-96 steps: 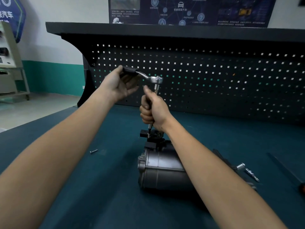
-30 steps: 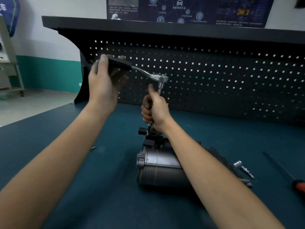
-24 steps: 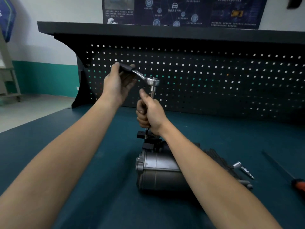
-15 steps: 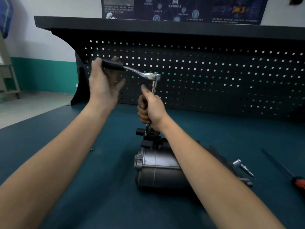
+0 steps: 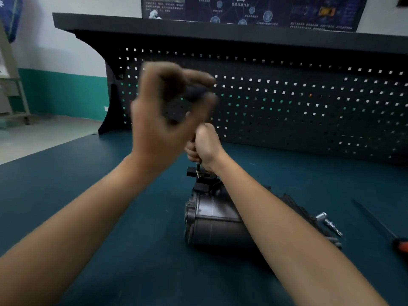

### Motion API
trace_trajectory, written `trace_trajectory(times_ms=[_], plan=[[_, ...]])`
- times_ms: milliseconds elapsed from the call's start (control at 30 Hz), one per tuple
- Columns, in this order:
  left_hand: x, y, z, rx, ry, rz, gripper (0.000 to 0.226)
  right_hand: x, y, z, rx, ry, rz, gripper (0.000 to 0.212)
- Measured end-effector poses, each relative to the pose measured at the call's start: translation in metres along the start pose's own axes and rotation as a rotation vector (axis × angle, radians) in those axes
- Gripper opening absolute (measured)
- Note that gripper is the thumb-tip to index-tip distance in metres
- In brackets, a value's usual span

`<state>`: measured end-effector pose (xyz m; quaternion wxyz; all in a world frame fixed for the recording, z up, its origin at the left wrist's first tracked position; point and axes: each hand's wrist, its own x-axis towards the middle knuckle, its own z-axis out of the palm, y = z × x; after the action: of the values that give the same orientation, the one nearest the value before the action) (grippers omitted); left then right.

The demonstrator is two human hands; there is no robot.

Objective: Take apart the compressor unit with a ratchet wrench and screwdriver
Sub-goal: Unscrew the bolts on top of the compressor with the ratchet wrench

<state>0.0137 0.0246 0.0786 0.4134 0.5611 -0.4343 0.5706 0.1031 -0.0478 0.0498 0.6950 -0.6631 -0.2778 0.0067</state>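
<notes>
1. The compressor (image 5: 212, 219) lies on its side near the middle of the desk (image 5: 110, 195), with its black fitting (image 5: 198, 173) at the end facing the back edge.
2. The right hand (image 5: 205, 146) is a fist clamped around the upright extension (image 5: 198, 168). The extension's tip comes out below the fist and meets the fitting.
3. The left hand (image 5: 163, 120) is raised above and to the left of the right one and is badly motion-blurred. Its fingers and thumb curl round the dark handle of the ratchet (image 5: 196, 91).
4. The left hand hides the ratchet head and the top of the extension.
5. The right forearm crosses the compressor's right side and covers most of it.
6. A dark ribbed part (image 5: 295, 208) shows just beyond that forearm. What it is cannot be told.
7. Two small metal bits (image 5: 329, 224) lie near the ribbed part, toward the right edge.
8. A screwdriver (image 5: 375, 221) lies at the right edge with its orange handle cut off by the frame, well apart from the compressor.
9. A black pegboard (image 5: 287, 107) stands along the back edge under a shelf (image 5: 220, 32), with a dark poster (image 5: 254, 12) on the wall above.
</notes>
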Motion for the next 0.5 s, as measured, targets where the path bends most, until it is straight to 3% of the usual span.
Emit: trace_trajectory(times_ms=[67, 133, 200, 300, 367, 500], plan=[[0.006, -0.021, -0.012, -0.026, 0.157, -0.077, 0.013, 0.002, 0.0, -0.005, 0.065, -0.008, 0.031, 0.052], [0.012, -0.041, -0.02, 0.003, 0.3, -0.276, 0.005, -0.002, -0.002, -0.008, 0.117, -0.002, 0.047, 0.051], [0.015, -0.067, -0.023, -0.086, 0.43, -0.666, 0.011, -0.002, -0.001, -0.009, 0.111, -0.018, 0.054, 0.051], [0.017, -0.105, -0.026, -0.46, 0.463, -1.193, 0.02, -0.001, -0.005, -0.005, 0.006, -0.065, 0.065, 0.051], [0.016, -0.118, -0.023, -0.585, 0.422, -1.306, 0.025, 0.0, -0.005, -0.004, -0.025, -0.105, 0.062, 0.05], [0.021, -0.111, -0.017, -0.712, 0.461, -1.23, 0.037, 0.0, -0.004, -0.005, -0.008, -0.09, 0.052, 0.051]])
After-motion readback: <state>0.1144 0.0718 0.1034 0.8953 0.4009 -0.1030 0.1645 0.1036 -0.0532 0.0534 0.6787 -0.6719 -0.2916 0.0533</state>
